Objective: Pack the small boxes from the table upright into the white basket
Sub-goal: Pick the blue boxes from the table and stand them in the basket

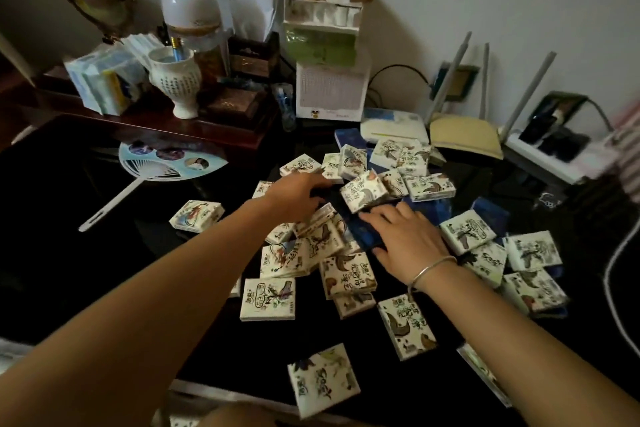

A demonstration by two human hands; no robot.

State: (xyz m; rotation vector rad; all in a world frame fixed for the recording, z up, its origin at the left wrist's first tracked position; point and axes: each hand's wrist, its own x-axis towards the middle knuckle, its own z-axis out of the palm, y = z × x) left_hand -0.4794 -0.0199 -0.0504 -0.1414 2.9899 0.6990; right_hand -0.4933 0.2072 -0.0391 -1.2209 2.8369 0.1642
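- loose pile of small boxes [349, 274], mostly lying flat on dark surface [104, 253], under & around both hands
- R hand [405, 239]: fingers straight, spread, resting flat on blue box [367, 236]
- L hand [298, 194]: in pile, fingertips hidden, can't tell if gripping
- fan [166, 163] left of L hand

left hand [298, 197] among scattered small boxes [268, 298]; right hand [410, 241] flat on blue box [364, 235]
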